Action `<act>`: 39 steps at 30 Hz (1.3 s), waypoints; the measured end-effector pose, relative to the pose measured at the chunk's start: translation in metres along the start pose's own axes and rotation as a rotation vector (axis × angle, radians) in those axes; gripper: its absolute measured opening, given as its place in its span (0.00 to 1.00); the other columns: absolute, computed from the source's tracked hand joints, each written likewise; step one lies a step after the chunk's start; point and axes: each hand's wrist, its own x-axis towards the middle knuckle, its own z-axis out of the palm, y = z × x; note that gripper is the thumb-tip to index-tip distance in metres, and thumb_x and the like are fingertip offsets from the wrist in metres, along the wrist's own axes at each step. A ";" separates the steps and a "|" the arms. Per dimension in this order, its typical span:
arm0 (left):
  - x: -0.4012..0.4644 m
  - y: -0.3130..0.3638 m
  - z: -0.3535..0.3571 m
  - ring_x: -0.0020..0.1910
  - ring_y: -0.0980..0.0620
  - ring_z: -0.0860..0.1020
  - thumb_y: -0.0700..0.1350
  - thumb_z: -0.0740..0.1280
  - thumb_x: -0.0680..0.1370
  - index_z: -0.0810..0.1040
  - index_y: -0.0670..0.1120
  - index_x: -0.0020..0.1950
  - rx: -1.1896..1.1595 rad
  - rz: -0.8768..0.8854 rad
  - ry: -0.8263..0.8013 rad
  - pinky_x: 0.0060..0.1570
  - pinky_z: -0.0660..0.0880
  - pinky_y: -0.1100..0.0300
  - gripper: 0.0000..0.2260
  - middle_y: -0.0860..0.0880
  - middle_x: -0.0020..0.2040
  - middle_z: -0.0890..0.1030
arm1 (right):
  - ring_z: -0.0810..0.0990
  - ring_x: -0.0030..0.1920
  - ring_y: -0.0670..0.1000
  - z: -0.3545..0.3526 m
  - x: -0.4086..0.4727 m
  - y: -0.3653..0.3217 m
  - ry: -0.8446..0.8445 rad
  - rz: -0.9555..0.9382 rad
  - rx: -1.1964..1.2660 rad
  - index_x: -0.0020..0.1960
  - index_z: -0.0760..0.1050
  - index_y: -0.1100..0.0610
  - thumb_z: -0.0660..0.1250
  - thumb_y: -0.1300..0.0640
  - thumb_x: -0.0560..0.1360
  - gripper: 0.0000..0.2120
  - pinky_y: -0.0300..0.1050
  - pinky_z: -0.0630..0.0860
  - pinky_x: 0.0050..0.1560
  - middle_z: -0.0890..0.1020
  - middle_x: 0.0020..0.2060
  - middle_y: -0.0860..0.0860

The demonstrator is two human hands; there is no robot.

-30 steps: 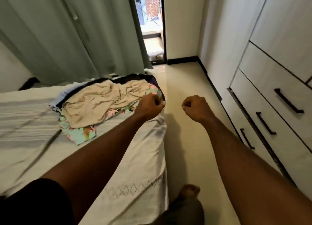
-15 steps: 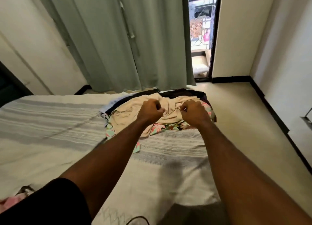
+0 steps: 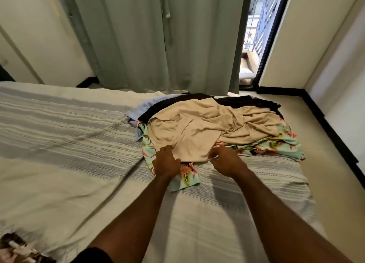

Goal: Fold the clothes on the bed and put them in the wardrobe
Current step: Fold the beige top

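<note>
From the head camera, both bare arms reach forward over the cream bedspread with grey woven stripes, and both hands meet the near hem of the crumpled beige knit garment that tops the pile of clothes. The left hand lies knuckles up, its fingers curled down over the hem's left corner; it seems to grip the cloth, though the fingertips are tucked out of sight. The right hand is bent at the wrist with fingers curled toward the thumb at the hem's right corner, apparently pinching it; motion blur keeps the pinch from being certain.

Under the beige piece lies a mint-green fabric with a pink and yellow floral print, one flap of it poking out between the two hands. A black garment and a pale blue cloth show only as edges at the pile's far side. A dark patterned item at the lower left corner is cut off and blurred. The wardrobe is out of frame.

Half a second ago both fists hovered clenched above the pile's middle; now they have dropped to its near edge and loosened onto the cloth, and the camera has tipped further down.
</note>
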 end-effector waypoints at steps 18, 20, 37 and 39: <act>-0.099 0.046 0.017 0.47 0.51 0.81 0.44 0.73 0.76 0.83 0.44 0.50 -0.494 0.723 -0.249 0.47 0.77 0.57 0.06 0.48 0.48 0.83 | 0.80 0.47 0.57 0.001 -0.027 0.031 -0.001 0.436 0.451 0.56 0.78 0.54 0.71 0.65 0.71 0.15 0.46 0.79 0.37 0.79 0.51 0.58; -0.095 0.057 0.015 0.44 0.51 0.81 0.48 0.74 0.76 0.80 0.45 0.48 -0.621 0.310 -0.137 0.41 0.77 0.59 0.08 0.49 0.44 0.82 | 0.79 0.42 0.57 -0.004 -0.049 0.044 -0.002 0.446 0.602 0.48 0.79 0.54 0.67 0.67 0.72 0.10 0.43 0.72 0.33 0.81 0.48 0.59; -0.142 0.201 -0.007 0.55 0.40 0.81 0.45 0.58 0.85 0.77 0.48 0.64 -1.178 -0.264 -0.374 0.52 0.80 0.41 0.11 0.40 0.59 0.82 | 0.76 0.56 0.51 -0.095 -0.139 0.143 0.377 0.140 0.321 0.56 0.75 0.45 0.71 0.63 0.69 0.20 0.50 0.77 0.57 0.78 0.57 0.47; -0.147 0.208 -0.013 0.56 0.41 0.82 0.38 0.60 0.84 0.78 0.46 0.64 -1.163 -0.145 -0.369 0.52 0.81 0.42 0.12 0.41 0.59 0.83 | 0.76 0.58 0.46 -0.094 -0.142 0.123 0.268 -0.123 0.446 0.58 0.76 0.46 0.74 0.61 0.71 0.19 0.45 0.76 0.56 0.79 0.57 0.44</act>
